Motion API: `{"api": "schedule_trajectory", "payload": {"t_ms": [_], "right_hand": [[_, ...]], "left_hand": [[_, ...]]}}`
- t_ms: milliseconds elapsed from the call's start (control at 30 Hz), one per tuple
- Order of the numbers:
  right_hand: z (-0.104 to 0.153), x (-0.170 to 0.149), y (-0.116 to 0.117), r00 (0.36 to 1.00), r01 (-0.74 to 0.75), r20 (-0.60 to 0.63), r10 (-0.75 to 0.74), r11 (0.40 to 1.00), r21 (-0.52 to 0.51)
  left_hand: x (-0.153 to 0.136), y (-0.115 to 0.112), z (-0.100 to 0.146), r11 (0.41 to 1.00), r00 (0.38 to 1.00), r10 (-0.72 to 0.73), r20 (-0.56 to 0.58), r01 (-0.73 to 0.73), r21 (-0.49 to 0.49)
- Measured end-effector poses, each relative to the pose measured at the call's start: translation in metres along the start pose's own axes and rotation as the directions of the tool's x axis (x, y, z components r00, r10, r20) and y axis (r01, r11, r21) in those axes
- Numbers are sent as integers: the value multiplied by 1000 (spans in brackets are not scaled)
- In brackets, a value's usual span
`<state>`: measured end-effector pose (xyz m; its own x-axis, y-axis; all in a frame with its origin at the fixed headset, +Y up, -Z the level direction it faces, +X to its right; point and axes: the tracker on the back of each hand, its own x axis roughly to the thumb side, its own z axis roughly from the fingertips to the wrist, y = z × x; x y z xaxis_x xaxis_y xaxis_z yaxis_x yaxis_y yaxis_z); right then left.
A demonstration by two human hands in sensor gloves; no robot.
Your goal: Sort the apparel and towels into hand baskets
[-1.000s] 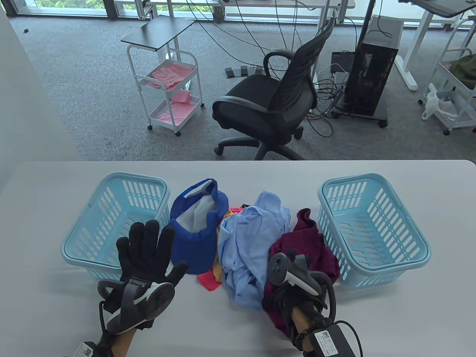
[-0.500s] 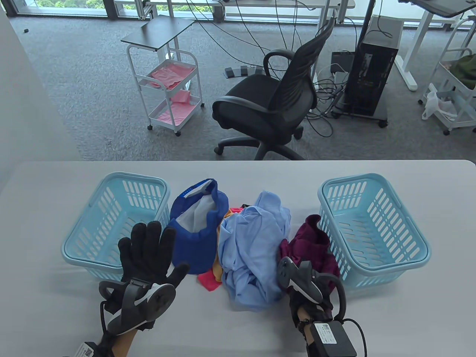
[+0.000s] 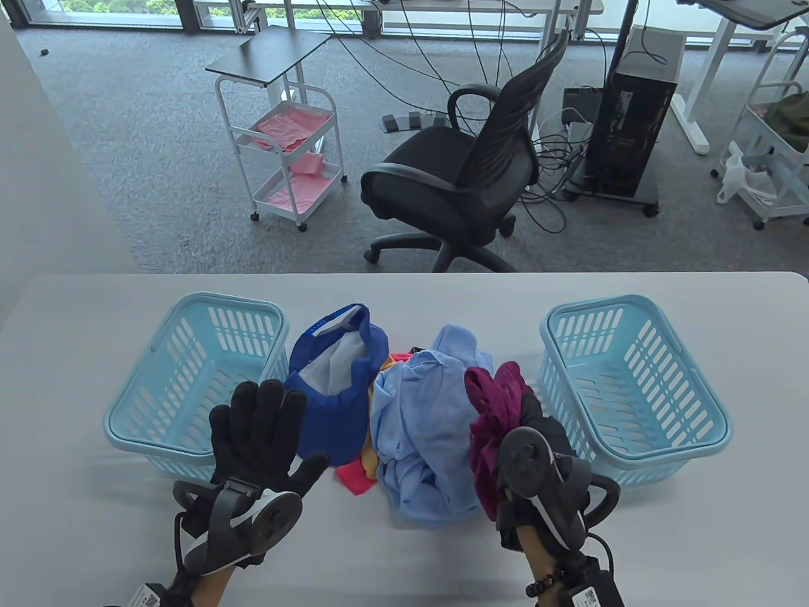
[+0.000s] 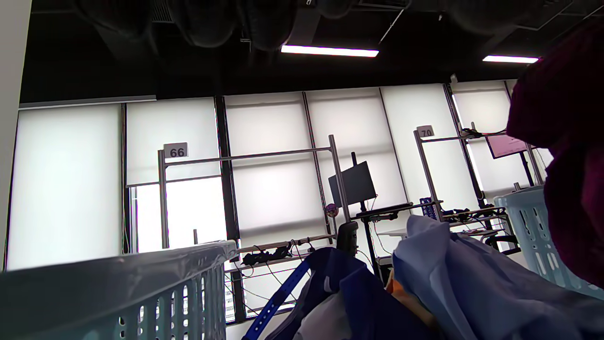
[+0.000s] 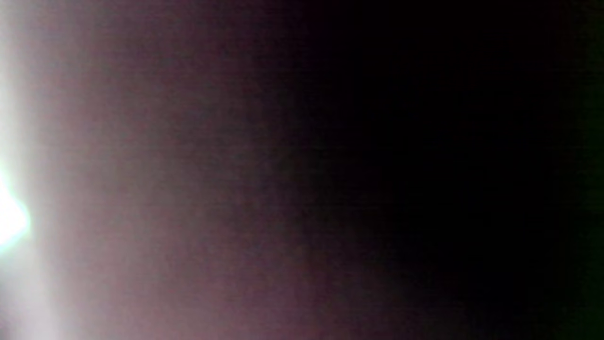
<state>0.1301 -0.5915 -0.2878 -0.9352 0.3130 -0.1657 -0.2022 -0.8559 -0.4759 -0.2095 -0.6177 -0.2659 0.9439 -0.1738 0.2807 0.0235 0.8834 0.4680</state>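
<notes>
Maroon garment (image 3: 496,411) now higher, bunched.

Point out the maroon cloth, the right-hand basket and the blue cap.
maroon cloth (image 3: 492,404), table view, bunched folds above the right hand.
right basket (image 3: 717,436), table view, near right rim.
blue cap (image 3: 335,417), table view, blue brim.

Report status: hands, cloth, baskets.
Right hand grips maroon cloth, lifted beside the right basket. Left hand open, holding nothing, by the left basket. Both baskets hold nothing. Nothing blocking.
</notes>
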Motion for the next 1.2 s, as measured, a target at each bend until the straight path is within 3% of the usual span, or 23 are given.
{"api": "schedule_trajectory", "payload": {"t_ms": [100,200,433,533,733,867,1033,1200], "right_hand": [[-28,-1,-35,998,65,-15,-66,997,-51],[-52,-7,-58,999,22,-22,-24,995,-92],[-103,-35,-84,986,-136,-114,125,987,-87],[-120,-48,-72,968,-211,-144,207,977,-12],[-149,-74,-22,920,-322,-183,347,934,154],[-164,-92,11,916,-259,-196,349,890,376],[-167,-87,18,923,-256,-180,341,892,373],[-153,-43,12,975,-193,-51,216,939,285]], "left_hand": [[0,0,0,1000,1000,4,2,-4,-8],[1,0,-1,1000,1000,2,2,-2,-10],[1,0,-1,1000,1000,-2,0,2,-7],[2,-1,-1,1000,1000,-14,6,14,-17],[5,0,-1,1000,1000,-19,8,19,-12],[5,-1,-1,1000,1000,-27,7,27,-16],[5,-1,-2,1000,1000,-26,2,26,-17],[7,-2,-2,999,1000,-23,15,23,-25]]}}
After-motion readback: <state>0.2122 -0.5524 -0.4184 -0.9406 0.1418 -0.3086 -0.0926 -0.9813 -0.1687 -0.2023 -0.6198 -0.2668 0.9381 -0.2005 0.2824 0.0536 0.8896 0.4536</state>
